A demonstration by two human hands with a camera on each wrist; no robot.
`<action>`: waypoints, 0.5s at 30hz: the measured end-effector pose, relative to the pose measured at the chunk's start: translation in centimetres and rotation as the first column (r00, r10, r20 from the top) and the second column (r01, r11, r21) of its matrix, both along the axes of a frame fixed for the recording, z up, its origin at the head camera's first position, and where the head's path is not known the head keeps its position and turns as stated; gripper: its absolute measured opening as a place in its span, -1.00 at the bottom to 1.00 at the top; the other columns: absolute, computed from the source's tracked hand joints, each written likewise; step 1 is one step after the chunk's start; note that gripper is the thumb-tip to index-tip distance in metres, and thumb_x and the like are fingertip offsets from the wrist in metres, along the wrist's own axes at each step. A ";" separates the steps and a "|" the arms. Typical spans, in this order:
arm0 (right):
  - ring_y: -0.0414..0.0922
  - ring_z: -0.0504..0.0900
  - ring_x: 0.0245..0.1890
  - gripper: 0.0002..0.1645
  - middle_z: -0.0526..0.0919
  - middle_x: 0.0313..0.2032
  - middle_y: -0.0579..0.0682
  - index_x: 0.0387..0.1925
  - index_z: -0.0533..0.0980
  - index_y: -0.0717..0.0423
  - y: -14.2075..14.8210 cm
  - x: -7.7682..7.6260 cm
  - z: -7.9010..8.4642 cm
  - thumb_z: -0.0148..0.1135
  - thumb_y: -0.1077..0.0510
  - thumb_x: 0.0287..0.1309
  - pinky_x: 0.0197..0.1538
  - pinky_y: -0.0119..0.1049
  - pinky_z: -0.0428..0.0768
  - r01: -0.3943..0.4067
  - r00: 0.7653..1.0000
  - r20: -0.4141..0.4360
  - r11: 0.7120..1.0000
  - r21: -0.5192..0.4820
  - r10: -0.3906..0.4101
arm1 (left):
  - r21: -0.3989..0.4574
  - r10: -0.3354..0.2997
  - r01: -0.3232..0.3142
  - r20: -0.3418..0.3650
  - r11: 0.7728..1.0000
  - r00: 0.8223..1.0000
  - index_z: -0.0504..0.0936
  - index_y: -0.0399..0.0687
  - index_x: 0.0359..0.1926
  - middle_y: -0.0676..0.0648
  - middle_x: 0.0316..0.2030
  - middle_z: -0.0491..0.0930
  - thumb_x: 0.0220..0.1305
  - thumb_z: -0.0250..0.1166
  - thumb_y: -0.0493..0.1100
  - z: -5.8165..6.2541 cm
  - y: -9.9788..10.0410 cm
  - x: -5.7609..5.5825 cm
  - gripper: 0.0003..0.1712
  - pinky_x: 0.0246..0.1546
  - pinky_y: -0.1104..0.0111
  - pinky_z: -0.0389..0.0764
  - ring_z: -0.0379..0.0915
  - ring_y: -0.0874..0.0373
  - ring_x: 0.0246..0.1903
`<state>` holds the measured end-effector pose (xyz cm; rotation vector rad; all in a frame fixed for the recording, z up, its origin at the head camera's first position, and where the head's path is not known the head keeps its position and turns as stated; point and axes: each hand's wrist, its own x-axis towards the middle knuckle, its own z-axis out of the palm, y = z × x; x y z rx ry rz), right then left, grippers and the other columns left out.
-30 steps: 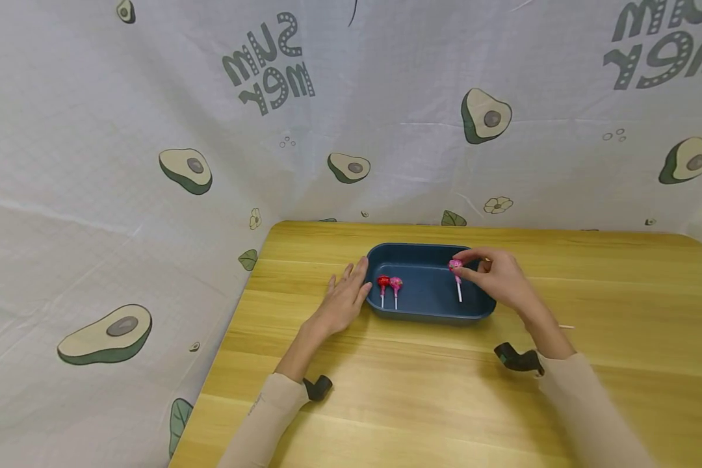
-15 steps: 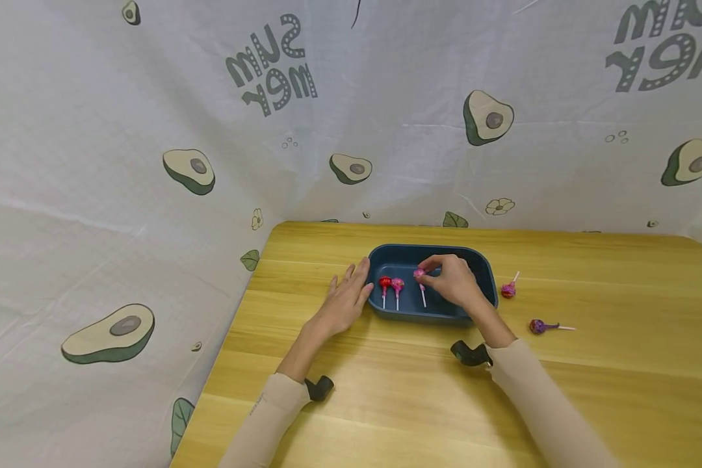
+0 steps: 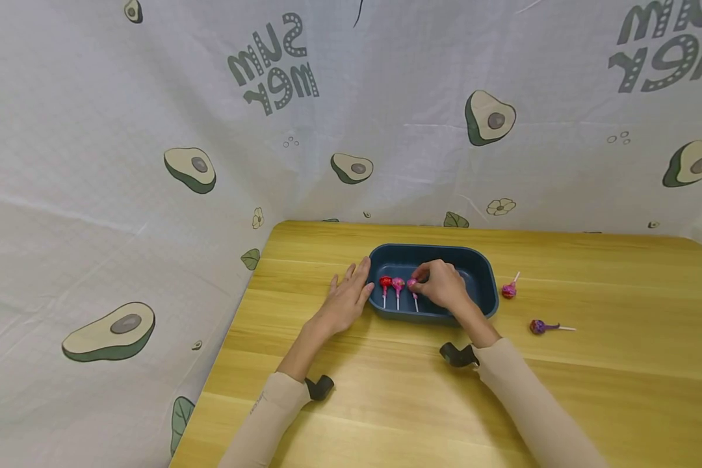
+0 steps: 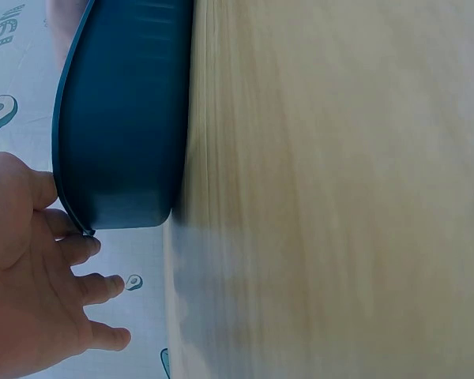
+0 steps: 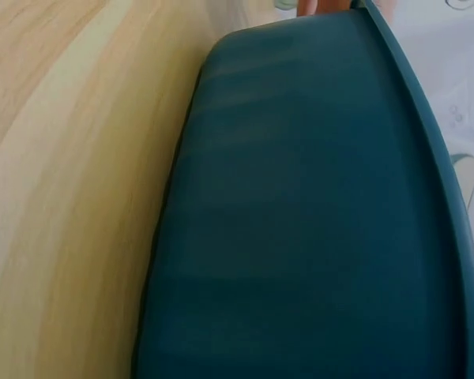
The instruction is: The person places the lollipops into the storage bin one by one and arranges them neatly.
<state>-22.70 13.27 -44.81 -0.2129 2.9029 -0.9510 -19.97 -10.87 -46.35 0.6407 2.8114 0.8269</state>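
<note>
In the head view, my right hand pinches the head of a pink lollipop inside a dark blue tray; its white stick points toward me. Just left of it in the tray lie a red lollipop and another pink lollipop, side by side with sticks the same way. My left hand touches the tray's left end with extended fingers. In the left wrist view, the left hand has its fingers spread at the tray's rim. The tray's outer wall hides most of the right hand in the right wrist view.
Right of the tray, a dark pink lollipop and a purple lollipop lie on the wooden table. Behind the table hangs a white cloth printed with avocados. A black wrist device sticks out from the right sleeve.
My right hand has carried the pink lollipop leftward across the tray, close to the other two. The two lollipops on the table have come into view. My left hand stays in place.
</note>
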 end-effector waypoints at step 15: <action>0.10 0.69 -0.17 -0.73 0.81 -0.22 0.14 -0.19 0.74 0.19 -0.2 -0.1 -0.3 0.54 0.11 0.14 -0.22 -0.06 0.57 0.009 1.000 -0.018 1.000 0.008 -0.009 | 0.002 0.002 -0.002 0.004 1.000 1.000 -0.24 -0.02 0.69 -0.03 0.68 -0.18 0.71 -0.25 0.09 0.0 0.0 0.0 -0.27 0.59 -0.28 -0.26 -0.26 -0.18 0.67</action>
